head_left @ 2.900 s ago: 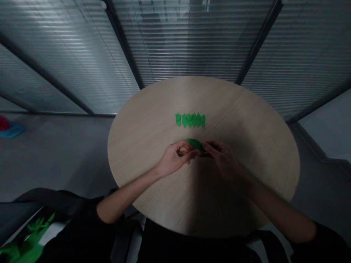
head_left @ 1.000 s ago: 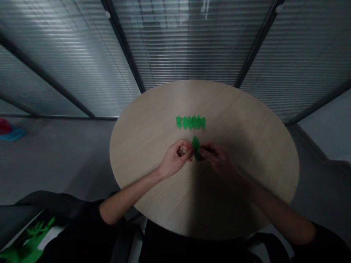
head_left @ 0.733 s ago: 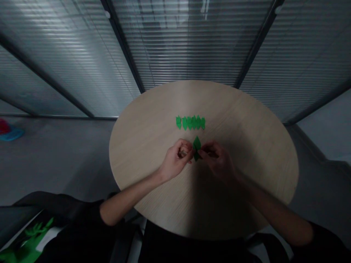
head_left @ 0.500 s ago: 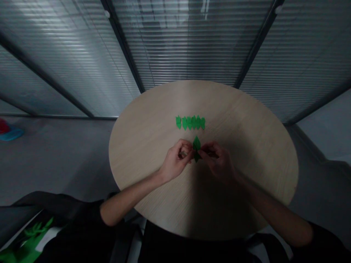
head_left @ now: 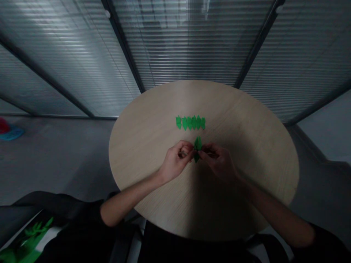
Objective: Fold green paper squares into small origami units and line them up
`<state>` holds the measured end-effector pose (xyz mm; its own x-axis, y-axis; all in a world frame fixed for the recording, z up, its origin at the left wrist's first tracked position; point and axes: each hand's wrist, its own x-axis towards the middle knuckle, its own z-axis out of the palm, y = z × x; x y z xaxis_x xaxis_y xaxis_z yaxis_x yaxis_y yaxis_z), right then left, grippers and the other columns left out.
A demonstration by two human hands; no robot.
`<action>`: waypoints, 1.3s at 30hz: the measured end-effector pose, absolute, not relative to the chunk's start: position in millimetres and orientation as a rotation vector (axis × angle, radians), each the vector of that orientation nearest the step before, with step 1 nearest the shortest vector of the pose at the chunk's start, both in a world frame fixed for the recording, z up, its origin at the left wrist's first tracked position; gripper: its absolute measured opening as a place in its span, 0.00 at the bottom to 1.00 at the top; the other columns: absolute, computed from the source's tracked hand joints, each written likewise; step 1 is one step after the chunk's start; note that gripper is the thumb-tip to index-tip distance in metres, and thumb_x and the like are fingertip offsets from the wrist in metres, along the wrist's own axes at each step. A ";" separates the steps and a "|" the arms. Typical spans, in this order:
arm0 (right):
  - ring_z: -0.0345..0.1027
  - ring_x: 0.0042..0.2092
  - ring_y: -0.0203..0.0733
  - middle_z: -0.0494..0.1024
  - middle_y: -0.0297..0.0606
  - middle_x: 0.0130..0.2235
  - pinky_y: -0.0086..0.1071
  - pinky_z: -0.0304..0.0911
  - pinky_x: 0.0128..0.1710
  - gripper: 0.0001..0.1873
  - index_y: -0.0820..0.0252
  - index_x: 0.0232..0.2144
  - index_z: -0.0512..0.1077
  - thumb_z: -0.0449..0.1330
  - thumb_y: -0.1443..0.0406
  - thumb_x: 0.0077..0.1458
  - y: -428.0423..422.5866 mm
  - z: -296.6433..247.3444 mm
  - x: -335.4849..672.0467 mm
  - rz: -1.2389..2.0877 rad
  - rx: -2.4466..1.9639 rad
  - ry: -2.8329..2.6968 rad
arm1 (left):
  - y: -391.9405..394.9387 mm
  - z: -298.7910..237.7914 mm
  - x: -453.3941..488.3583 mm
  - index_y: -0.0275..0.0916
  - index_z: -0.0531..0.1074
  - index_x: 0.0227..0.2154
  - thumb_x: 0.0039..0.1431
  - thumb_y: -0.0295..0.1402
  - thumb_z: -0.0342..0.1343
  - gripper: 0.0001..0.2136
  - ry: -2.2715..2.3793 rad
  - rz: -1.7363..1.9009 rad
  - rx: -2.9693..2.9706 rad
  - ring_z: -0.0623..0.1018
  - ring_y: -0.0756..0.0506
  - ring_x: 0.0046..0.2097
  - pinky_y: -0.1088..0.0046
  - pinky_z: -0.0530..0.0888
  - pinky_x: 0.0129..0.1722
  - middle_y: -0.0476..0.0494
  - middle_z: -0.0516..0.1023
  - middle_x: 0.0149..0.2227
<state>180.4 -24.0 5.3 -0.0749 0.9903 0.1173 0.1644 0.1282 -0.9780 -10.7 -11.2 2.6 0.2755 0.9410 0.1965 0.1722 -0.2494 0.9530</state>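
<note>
1. Tightly curled, the left hand [head_left: 175, 159] is closed, its thumb and forefinger pinching the left side of a folded green paper [head_left: 197, 149]. A small pale patch [head_left: 182, 153] shows inside the curl of those fingers, too small to tell what it is.
2. The right hand [head_left: 218, 159] is also closed, its fingertips gripping the paper from the right. Both hands meet at the paper, which they hold just above the desk, a little below the frame's centre. It stands as a narrow, pointed shape, partly hidden by the fingers, and its exact folds are hard to make out.
3. Just above the hands, a row of green origami figures [head_left: 190, 122] lies on the desk, close together and side by side. The row sits near the desk's centre, apart from the hands.
4. The desk [head_left: 241, 146] is round, with a pale wood grain, and fills the middle of the frame. Shadow from the arms falls across its lower half.
5. Black sleeves [head_left: 82, 219] cover the arms from the wrists' far end to the frame's lower corners. At the lower left, a green-printed sheet [head_left: 29, 243] shows beside them.
6. On the grey floor [head_left: 60, 160] at the far left lies a red and blue object [head_left: 8, 134]. Behind the desk, a glass wall with blinds [head_left: 189, 44] spans the top of the frame.
</note>
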 end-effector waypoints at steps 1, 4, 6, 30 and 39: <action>0.80 0.35 0.44 0.84 0.39 0.34 0.36 0.77 0.37 0.11 0.56 0.34 0.78 0.67 0.56 0.57 -24.2 5.2 180.5 1.072 -1.207 -1.440 | -11.2 3.4 -10.8 0.38 0.71 0.38 0.66 0.38 0.60 0.08 1.051 1.064 1.656 0.76 0.50 0.30 0.74 0.73 0.29 0.49 0.76 0.28; 0.80 0.35 0.44 0.84 0.38 0.34 0.37 0.77 0.38 0.10 0.55 0.34 0.78 0.67 0.56 0.58 -24.8 4.6 181.1 1.043 -1.199 -1.466 | -11.1 4.7 -10.6 0.38 0.71 0.34 0.66 0.37 0.60 0.08 1.068 1.063 1.710 0.74 0.50 0.30 0.74 0.71 0.29 0.48 0.74 0.28; 0.80 0.36 0.45 0.84 0.38 0.35 0.39 0.77 0.39 0.09 0.55 0.35 0.78 0.66 0.56 0.59 -25.2 4.8 181.8 1.005 -1.199 -1.509 | -11.2 4.1 -10.2 0.39 0.70 0.32 0.66 0.37 0.59 0.09 1.072 1.080 1.737 0.71 0.50 0.28 0.75 0.69 0.27 0.50 0.71 0.27; 0.78 0.38 0.42 0.83 0.38 0.37 0.35 0.73 0.40 0.08 0.54 0.43 0.75 0.59 0.71 0.67 -31.4 8.2 182.3 -0.124 -0.958 -1.981 | -19.2 8.0 -3.6 0.37 0.70 0.24 0.64 0.32 0.57 0.12 1.066 0.998 1.705 0.72 0.51 0.23 0.77 0.67 0.24 0.48 0.76 0.21; 0.78 0.39 0.43 0.82 0.41 0.40 0.35 0.73 0.40 0.08 0.56 0.48 0.75 0.61 0.69 0.68 -34.2 10.2 188.8 -0.172 -0.914 -2.083 | -19.7 8.7 -0.9 0.36 0.72 0.26 0.69 0.35 0.55 0.14 0.956 1.005 1.569 0.79 0.51 0.26 0.78 0.74 0.26 0.44 0.80 0.23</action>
